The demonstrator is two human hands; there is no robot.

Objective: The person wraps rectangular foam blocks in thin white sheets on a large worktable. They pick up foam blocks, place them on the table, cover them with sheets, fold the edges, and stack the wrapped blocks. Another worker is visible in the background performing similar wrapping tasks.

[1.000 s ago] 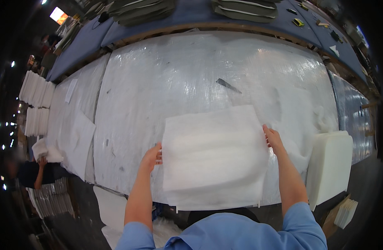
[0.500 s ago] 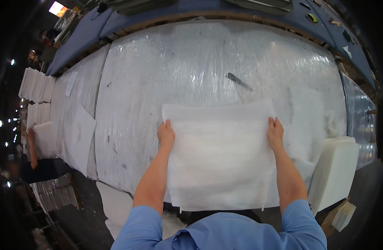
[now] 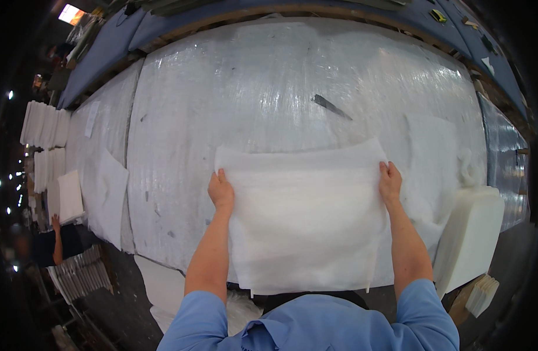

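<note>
white sheet [image 3: 305, 216], that is what we have before us; where does it sit?

over the near middle of our film-wrapped counter [image 3: 222, 99], its near edge close to our blue shirt [image 3: 333, 322]; a paler, creamier area shows across its middle, and its far edge dips a little between the corners;

and what are our hands doing?

our left hand [image 3: 221, 188] pinches the sheet at its left side, near the far corner; our right hand [image 3: 390, 182] grips it likewise at the right side, so both are closed on it, with the cloth-like stretch between them;

what else do we see around it?

beyond it we have a dark strip [image 3: 332, 107] lying slantwise on the film; to our right, a pale crumpled sheet [image 3: 430, 158], and nearer us, a stack of white pads [image 3: 473, 234] with rounded corners, tilted by the counter's edge;

and to our left?

a loose white piece [image 3: 110, 199] lies there; farther out we see a co-worker's hand [image 3: 56, 221] at a white panel [image 3: 71, 195], just below upright white stacks [image 3: 45, 124].
</note>
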